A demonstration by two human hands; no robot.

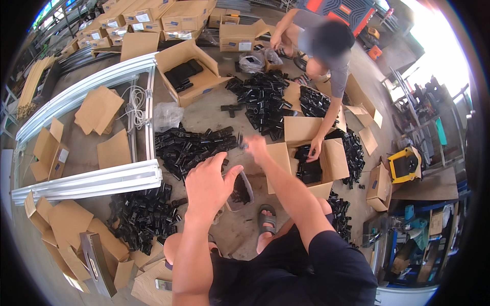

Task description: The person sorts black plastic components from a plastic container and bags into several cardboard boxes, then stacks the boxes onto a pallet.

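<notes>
Our left hand hangs half open with fingers spread, holding nothing, just above a clear plastic bag with black parts in it. Our right hand reaches forward at the near edge of a pile of black plastic connectors on the concrete floor; it is blurred, and we cannot tell whether it grips a piece. Just beside it sits an open cardboard box, where another person's hand rests on its rim. White metal rails lie to our left.
</notes>
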